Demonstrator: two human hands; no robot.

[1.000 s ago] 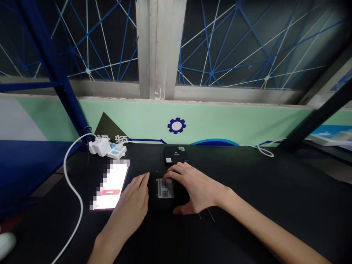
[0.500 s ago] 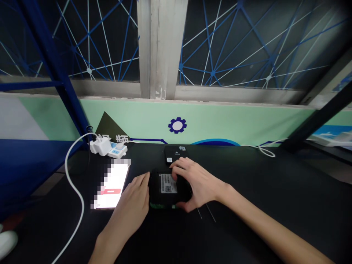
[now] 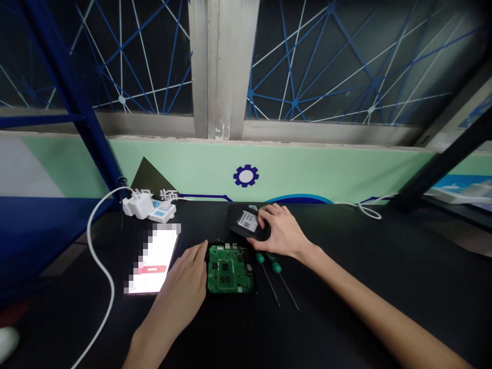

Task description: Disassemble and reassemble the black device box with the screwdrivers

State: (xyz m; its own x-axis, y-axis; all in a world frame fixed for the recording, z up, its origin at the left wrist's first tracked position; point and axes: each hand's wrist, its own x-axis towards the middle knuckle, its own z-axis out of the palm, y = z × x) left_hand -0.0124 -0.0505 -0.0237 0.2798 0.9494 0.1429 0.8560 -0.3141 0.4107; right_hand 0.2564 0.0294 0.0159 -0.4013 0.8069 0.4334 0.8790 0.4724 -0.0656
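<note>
A small black device base (image 3: 230, 292) lies open on the black table, with a green circuit board (image 3: 229, 269) showing inside it. My left hand (image 3: 183, 292) rests flat against its left side, fingers stretched out. My right hand (image 3: 280, 231) grips the black cover (image 3: 246, 223), which bears a white label, and holds it tilted over the table just behind the board. A second black box underneath it is hidden.
Two green-handled screwdrivers (image 3: 271, 271) lie right of the board. A lit phone (image 3: 151, 262) lies to the left. A white power strip with a charger (image 3: 148, 207) and its white cable (image 3: 102, 266) sit at the back left. A green wall panel (image 3: 346, 174) backs the table.
My right hand has lifted the black cover off the device and carried it back, baring the green circuit board and the screwdrivers. My left hand has stayed put.
</note>
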